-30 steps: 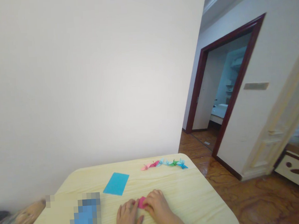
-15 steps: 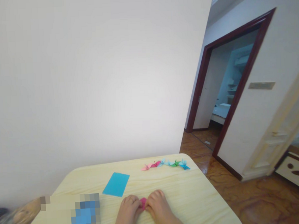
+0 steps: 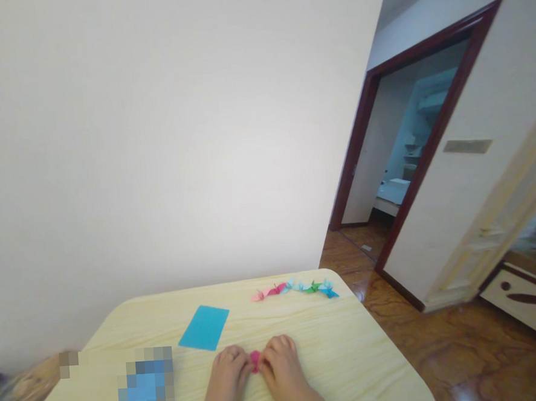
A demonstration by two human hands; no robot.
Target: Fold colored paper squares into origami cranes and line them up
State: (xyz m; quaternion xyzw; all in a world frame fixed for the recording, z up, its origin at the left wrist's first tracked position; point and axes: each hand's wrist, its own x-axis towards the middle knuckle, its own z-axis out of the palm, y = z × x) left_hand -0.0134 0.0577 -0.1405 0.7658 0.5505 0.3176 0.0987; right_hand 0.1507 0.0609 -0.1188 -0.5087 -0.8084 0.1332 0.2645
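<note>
Pink paper (image 3: 255,361): small, between both hands on the pale table (image 3: 359,352); to an onlooker's eye, part-folded, its shaping seemingly unfinished.
Left hand (image 3: 231,368): fingers bent, pinching the paper's left edge.
Right hand (image 3: 281,364): fingers curled together, pinching the right edge.
Folded figures (image 3: 291,285): a multicoloured row near the table's far edge, apparently complete.
Blue sheet (image 3: 205,328): flat beyond the left hand, untouched, apparently not yet folded.

Deep-pink paper (image 3: 255,362), blue sheet (image 3: 204,328), pale-yellow wood-grained table (image 3: 350,353), folded figures (image 3: 302,287) seemingly pink, red, green and blue
</note>
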